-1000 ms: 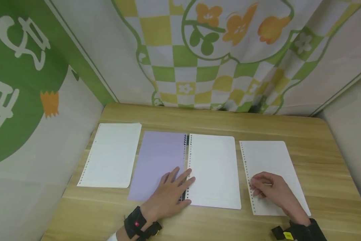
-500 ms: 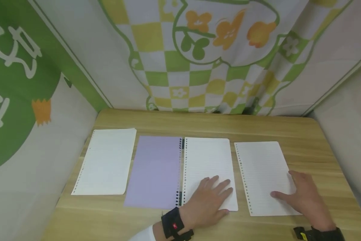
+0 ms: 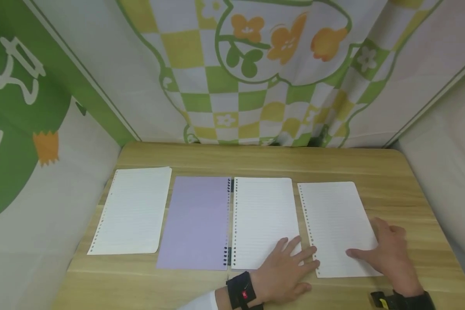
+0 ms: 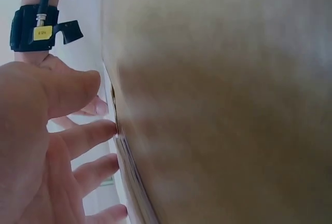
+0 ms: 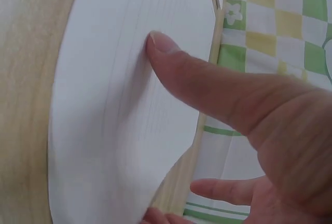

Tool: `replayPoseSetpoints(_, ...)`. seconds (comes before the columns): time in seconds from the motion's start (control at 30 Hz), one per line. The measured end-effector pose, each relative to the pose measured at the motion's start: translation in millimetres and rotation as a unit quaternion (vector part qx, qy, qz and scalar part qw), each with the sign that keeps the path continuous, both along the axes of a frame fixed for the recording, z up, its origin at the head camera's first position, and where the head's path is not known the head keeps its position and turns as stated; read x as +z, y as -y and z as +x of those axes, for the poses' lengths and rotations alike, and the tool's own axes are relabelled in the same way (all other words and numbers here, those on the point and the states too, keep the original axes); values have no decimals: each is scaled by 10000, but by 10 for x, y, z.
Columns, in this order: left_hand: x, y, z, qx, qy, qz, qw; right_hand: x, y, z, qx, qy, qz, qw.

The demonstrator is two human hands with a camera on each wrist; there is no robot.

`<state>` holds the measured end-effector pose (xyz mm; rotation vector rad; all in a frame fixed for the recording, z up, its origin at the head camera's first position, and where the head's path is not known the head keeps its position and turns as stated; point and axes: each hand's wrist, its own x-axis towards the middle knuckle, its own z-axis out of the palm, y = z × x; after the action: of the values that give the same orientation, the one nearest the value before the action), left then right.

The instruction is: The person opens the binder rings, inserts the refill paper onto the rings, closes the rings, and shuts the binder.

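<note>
My left hand (image 3: pixel 284 271) lies spread across the lower right corner of the notebook's white lined page (image 3: pixel 263 219). Its fingertips reach the holed left edge of a lined loose-leaf sheet (image 3: pixel 331 224). Layered paper edges (image 4: pixel 136 187) show beside its fingers in the left wrist view. At that sheet's right edge is my right hand (image 3: pixel 391 254), thumb (image 5: pixel 171 53) on top and fingers curled at the edge; the sheet bows slightly there. Fingers beneath it are partly hidden. A purple notebook cover (image 3: pixel 195 224) lies left of the page, with black binding rings (image 3: pixel 226 256) between.
Another white holed sheet (image 3: pixel 131 211), with a second corner peeking out behind it, lies at the left of the wooden table (image 3: pixel 201 159). A checked curtain (image 3: pixel 251 103) hangs behind the table's back edge. Fabric walls stand on both sides.
My left hand moves right, from the notebook's rings across the white page to the loose sheet's edge. My right hand shifts from the sheet's holes to its right edge. The view turns slightly.
</note>
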<state>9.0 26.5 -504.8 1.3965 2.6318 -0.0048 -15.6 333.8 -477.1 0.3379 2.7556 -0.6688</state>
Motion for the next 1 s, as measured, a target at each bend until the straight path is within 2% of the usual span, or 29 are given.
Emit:
replayPoseSetpoints(0.23,63,7,-30,87,-108,164,9998,-29,-215,8,-438,7,-267,9987)
replayPoseSetpoints(0.4,111,28,-58,135,-237,270,9993,-61,-382,-26,-821,314,-691,9937)
replayPoseSetpoints(0.57,134,28,-71,119,-334,260,9990,-75,-473,-27,-851,540,-961,9903)
replayPoseSetpoints(0.73,137,28,-82,211,-181,146,9995,-48,-471,-32,-915,535,-1007,9893)
replayPoseSetpoints(1.0,149,26,-58,301,-45,129,9995,-41,-472,-9,-479,245,-501,9973)
